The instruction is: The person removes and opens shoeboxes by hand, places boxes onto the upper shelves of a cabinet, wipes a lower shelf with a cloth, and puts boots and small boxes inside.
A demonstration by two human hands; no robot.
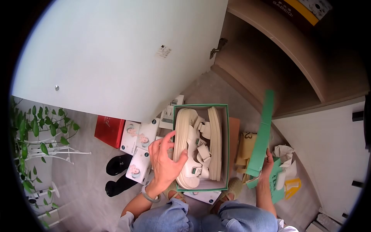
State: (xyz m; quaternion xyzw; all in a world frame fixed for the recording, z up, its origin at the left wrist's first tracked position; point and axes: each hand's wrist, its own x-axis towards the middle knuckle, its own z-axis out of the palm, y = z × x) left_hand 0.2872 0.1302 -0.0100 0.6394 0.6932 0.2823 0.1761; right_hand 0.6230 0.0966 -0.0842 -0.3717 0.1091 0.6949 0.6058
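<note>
A pair of cream strappy sandals (189, 150) lies on its side in an open green-edged shoebox (228, 147) in front of my knees. My left hand (167, 158) is at the box's left side, thumb and fingers apart, with the thumb close to the nearer sandal's sole; whether it touches is unclear. Off to the right, my right hand (266, 166) grips a green box lid (262, 135), held tilted up on its edge. Most of that hand's fingers are hidden behind the lid.
An open white cabinet door (116, 50) spans the upper left, beside brown shelves (266, 54). A red box (110, 131), white boxes (138, 164) and black shoes (118, 165) lie left. Crumpled paper (284, 152) is at right; a leafy plant (34, 127) stands far left.
</note>
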